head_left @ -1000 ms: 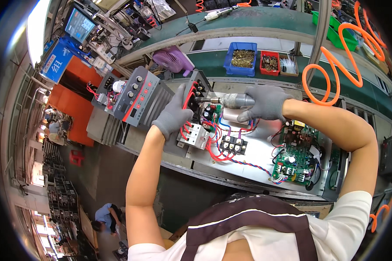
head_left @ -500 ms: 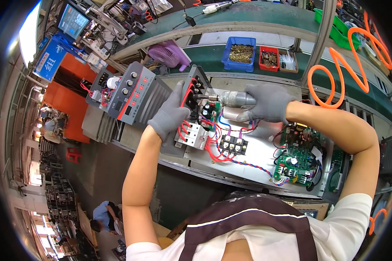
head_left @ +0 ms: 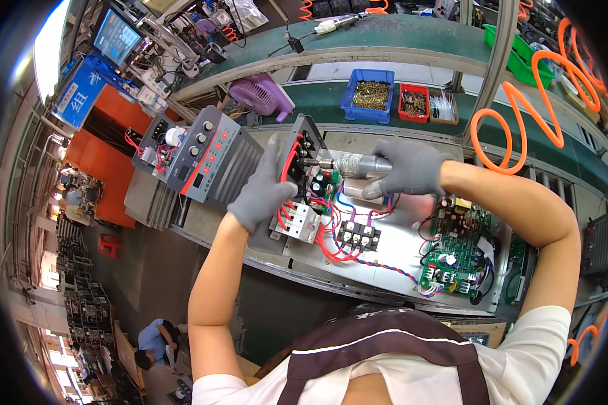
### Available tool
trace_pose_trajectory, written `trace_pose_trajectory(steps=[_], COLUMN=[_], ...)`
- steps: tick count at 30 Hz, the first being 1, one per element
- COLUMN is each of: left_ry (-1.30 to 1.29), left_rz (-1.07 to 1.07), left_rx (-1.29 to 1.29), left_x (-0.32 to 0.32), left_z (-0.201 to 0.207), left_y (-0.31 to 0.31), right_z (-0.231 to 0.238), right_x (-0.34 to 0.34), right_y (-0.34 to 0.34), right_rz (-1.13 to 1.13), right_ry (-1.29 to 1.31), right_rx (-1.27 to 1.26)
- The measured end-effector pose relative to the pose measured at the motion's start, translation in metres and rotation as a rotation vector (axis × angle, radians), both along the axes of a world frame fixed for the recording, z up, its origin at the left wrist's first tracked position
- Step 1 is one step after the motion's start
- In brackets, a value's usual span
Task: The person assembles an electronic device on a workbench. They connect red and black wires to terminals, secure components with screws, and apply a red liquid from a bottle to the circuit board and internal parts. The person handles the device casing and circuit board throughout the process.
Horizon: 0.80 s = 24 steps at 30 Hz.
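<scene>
From the head view, your right hand [head_left: 412, 169] in its grey glove has its fingers clamped around a silver power screwdriver [head_left: 355, 164]; the tool lies level, its tip pointing at the upright black panel [head_left: 302, 145] at the left end of the open chassis [head_left: 405, 250]; your left hand [head_left: 267, 189], also gloved, lies flat against that panel's outer face, fingers spread apart and holding nothing, touching the red wires [head_left: 289, 162] that run down it; just below the panel on the chassis sits a white breaker [head_left: 297, 221], and right of it a black terminal block [head_left: 358, 235]; at the chassis's right end lies a green circuit board [head_left: 452, 260]; left of the chassis, touching your left wrist's side, stands a grey control unit [head_left: 206, 158] with knobs and a red stripe; beyond the chassis on the table [head_left: 317, 98] sit a purple fan [head_left: 257, 94], a blue bin [head_left: 368, 94] of brass screws and a red bin [head_left: 413, 102]; an orange coiled hose [head_left: 520, 115] hangs right of the bins.
</scene>
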<state>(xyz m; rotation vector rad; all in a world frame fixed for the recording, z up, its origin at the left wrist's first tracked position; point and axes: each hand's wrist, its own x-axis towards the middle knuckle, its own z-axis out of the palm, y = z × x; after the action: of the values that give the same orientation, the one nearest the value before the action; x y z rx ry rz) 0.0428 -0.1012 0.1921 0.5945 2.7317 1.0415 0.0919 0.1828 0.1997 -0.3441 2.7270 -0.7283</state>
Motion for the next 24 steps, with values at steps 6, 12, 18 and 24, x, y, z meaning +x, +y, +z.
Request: trace_pose_trajectory(steps=[6, 12, 18, 24], left_ry=[0.76, 0.865, 0.698, 0.643], left_rz=[-0.03, -0.027, 0.03, -0.056], left_rx=[-0.334, -0.437, -0.557, -0.544], left_x=[0.067, 0.073, 0.069, 0.066], left_z=[0.022, 0.004, 0.007, 0.016], left_y=[-0.005, -0.01, -0.006, -0.005], right_z=[0.026, 0.013, -0.059, -0.021], right_x=[-0.05, -0.182, -0.313, -0.275], right_y=[0.096, 0.234, 0.297, 0.254], right_rz=[-0.206, -0.708, -0.689, -0.724], right_ry=[-0.143, 0.129, 0.468, 0.543], right_rx=[-0.236, 0.051, 0.555, 0.621])
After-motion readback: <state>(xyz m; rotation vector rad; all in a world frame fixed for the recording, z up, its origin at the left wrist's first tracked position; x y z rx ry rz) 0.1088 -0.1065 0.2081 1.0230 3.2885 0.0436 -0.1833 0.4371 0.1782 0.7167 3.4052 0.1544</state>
